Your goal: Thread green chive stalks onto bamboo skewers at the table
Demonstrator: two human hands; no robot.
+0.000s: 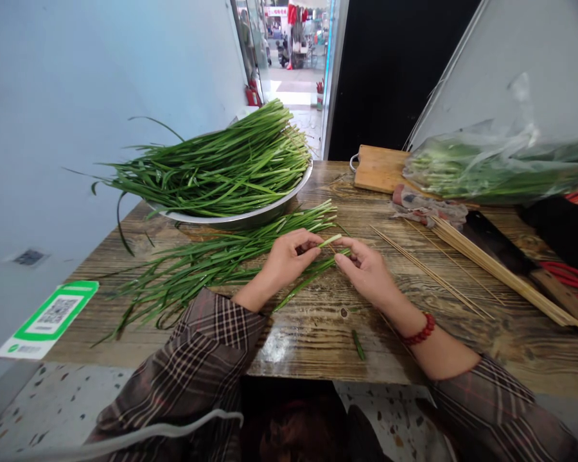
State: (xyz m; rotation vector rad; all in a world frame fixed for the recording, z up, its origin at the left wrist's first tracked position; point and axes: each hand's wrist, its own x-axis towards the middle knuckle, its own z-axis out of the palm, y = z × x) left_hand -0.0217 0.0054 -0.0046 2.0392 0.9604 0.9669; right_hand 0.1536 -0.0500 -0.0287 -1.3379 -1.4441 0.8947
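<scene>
My left hand [289,258] pinches a garlic chive [330,240] near its pale cut end, above the table. Facing it, my right hand [370,274] has thumb and forefinger closed around a thin bamboo skewer [334,249], mostly hidden by the fingers. More green chive stalks [304,282] hang at the right fingertips and slant down to the left. Whether they are pierced by the skewer I cannot tell. Beside my left hand lies a loose bunch of garlic chives [197,260]. Behind it, a metal bowl [296,194] is heaped with more chives [221,163].
Loose skewers [428,269] and a thick skewer bundle [505,273] lie at right, near a knife [498,240]. Farther back are a cutting board [380,168] and a plastic bag of greens [496,163]. A chive scrap [358,345] lies near the table's front edge.
</scene>
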